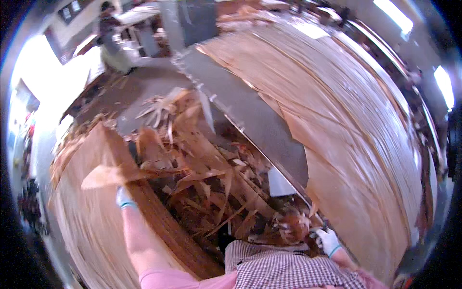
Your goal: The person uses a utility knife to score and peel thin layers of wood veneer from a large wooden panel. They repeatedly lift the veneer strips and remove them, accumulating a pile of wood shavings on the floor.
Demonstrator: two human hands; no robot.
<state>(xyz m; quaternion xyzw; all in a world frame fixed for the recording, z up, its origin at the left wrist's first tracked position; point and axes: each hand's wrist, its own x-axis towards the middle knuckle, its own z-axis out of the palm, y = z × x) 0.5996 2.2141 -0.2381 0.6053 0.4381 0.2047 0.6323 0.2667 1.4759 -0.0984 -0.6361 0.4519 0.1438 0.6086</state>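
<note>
At far left, a broad stack of thin, pale brown sheets (pixel 86 224) lies with its layered edge toward the middle. A loose brown piece (pixel 108 177) rests across its inner side, one end reaching over the gap. The left hand (pixel 124 198), white-gloved with a teal cuff, is at the piece's near edge; its fingers are blurred and partly hidden, so I cannot tell how far its grip is closed or whether it has hold of the piece.

In the middle, torn strips and offcuts (pixel 199 144) fill the gap, with a white panel (pixel 280 183) beside the rail-like edge to their right. The right hand (pixel 328 241), gloved likewise, is low by that edge with fingers bent; a small dark shape is near the fingertips, but I cannot tell whether its grip holds it.

At right, long, rippled sheets (pixel 351 164) cover much of the grey surface (pixel 269 123), leaving a bare grey area along its left side. The work looks well under way: many sheets are laid out and much waste has gathered, while the loose piece is not yet settled and the left stack remains thick.
</note>
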